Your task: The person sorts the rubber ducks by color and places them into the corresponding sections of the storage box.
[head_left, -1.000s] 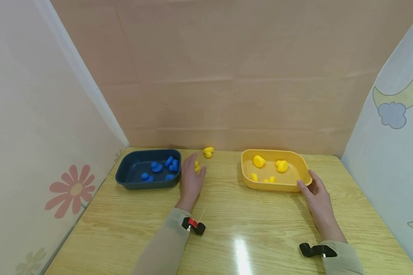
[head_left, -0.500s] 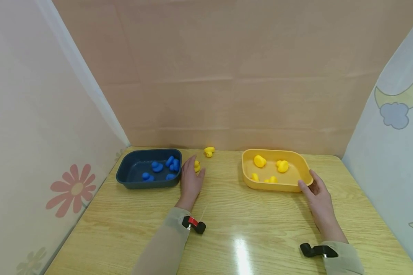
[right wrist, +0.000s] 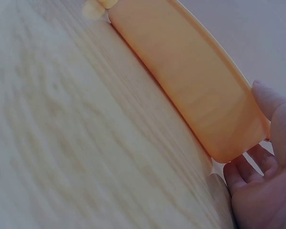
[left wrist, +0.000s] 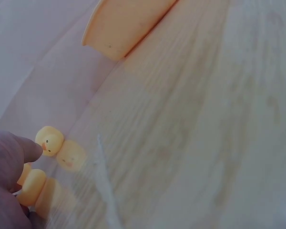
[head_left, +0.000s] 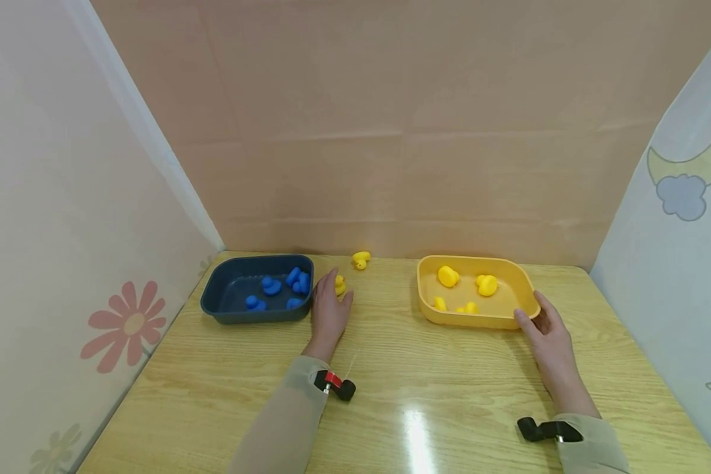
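Observation:
My left hand (head_left: 328,316) lies beside the right end of a dark blue tray (head_left: 255,317), fingers extended toward the back, thumb apart. A small yellow toy duck (head_left: 340,286) sits by its fingers, partly hidden; in the left wrist view this near duck (left wrist: 32,187) shows below the thumb. Farther back lies a second yellow duck (head_left: 361,259) on its side. My right hand (head_left: 551,342) holds the front right corner of a yellow tray (right wrist: 190,86), thumb against the rim and fingers bent round the end. Several yellow ducks (head_left: 487,285) lie inside it.
Several blue ducks (head_left: 271,286) lie in the dark blue tray. The wooden table (head_left: 379,368) stretches between the trays, backed by a brown sheet (head_left: 403,164). Printed cloth walls (head_left: 65,197) stand at both sides.
Both hands keep their places, and the trays and ducks stay where they were. Only the head view shifts very slightly.

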The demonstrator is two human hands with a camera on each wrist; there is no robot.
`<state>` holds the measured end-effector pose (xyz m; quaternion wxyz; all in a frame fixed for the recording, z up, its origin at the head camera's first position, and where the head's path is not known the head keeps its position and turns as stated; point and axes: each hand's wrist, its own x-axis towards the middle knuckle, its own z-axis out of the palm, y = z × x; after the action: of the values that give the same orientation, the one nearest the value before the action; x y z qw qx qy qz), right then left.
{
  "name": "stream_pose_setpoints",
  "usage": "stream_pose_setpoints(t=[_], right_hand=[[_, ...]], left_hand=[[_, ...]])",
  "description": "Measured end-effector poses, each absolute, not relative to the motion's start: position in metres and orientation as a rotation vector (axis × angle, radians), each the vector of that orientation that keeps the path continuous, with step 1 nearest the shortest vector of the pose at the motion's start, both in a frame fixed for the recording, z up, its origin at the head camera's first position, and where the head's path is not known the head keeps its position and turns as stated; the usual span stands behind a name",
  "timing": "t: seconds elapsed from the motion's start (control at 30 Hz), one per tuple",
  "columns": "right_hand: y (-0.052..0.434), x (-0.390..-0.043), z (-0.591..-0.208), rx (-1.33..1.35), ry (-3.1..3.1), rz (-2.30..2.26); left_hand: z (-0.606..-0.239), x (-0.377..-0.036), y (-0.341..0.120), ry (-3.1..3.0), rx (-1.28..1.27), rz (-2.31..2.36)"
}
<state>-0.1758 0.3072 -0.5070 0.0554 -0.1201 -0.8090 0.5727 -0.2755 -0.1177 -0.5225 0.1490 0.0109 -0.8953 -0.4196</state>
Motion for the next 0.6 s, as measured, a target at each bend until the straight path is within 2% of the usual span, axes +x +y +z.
stream_pose_setpoints(t=[0.6], right_hand=[[0.3083, -0.1769, -0.5085, -0.373, -2.437, 1.755]], left_hand=[[-0.5215, -0.2746, -0.1171, -2.616, 0.022, -1.138]])
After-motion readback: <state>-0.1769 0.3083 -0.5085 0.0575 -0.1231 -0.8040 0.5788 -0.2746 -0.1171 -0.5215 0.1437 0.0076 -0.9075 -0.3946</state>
